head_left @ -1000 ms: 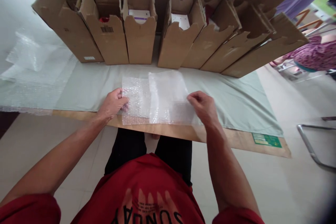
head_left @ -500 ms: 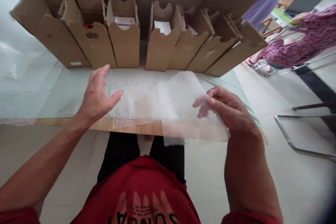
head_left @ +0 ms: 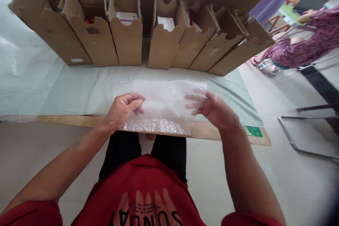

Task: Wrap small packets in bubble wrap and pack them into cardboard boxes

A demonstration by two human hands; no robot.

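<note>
On the table edge in front of me lies clear bubble wrap [head_left: 159, 107], with a smoother white layer over a bubbly one. At the wrap's left side, my left hand [head_left: 124, 109] is closed in a pinch on its edge. My right hand [head_left: 212, 109] is open over the right end, fingers spread and a little blurred; I cannot tell whether they touch the sheet.
A row of cardboard file boxes [head_left: 129, 44] stands along the back, some holding small white boxes [head_left: 166, 23]. More plastic wrap [head_left: 23, 81] covers the left end. At right are a person in patterned purple clothing [head_left: 299, 47] and a metal frame [head_left: 288, 136].
The upper wrap layer has moved left and now lies over the lower one. My right hand has let go of it and opened; my left has moved right and closed on the edge.
</note>
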